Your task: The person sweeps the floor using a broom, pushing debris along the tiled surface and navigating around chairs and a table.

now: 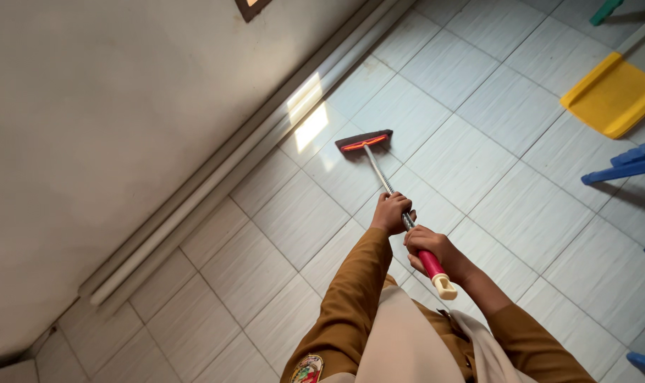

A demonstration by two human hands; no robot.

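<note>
I am gripping the mop handle [388, 186] with both hands. My left hand [391, 213] is wrapping tight around the metal shaft, farther down the pole, fingers curled fully about it. My right hand [429, 247] is closing on the red grip [430, 263], nearer to me, with the cream end cap [446, 288] sticking out just behind the palm. Neither hand is holding anything else.

From the hands the shaft is running away from me to the mop head [364, 141], a flat dark pad with a red-orange bar on top. It is lying flat on the tiled floor [493, 191], near the base of the wall [124, 128] on the left and just right of a bright patch of sunlight [310, 113] falling on the tiles. A pale rail [216, 191] is running along the foot of the wall.

On progress, I am judging cautiously: the pad is working the strip of floor beside the wall, at the far reach of my arms. I cannot tell from the tiles which ones are already wiped, since they are showing no clear wet sheen or dirt line. The wide stretch of floor to the right and the tiles near my feet are looking the same as the rest, so I am treating them as possibly undone.

Far right, a yellow dustpan [610, 96] is lying on the floor, well apart from the mop, with blue plastic furniture [624, 164] nearer along the right edge.
</note>
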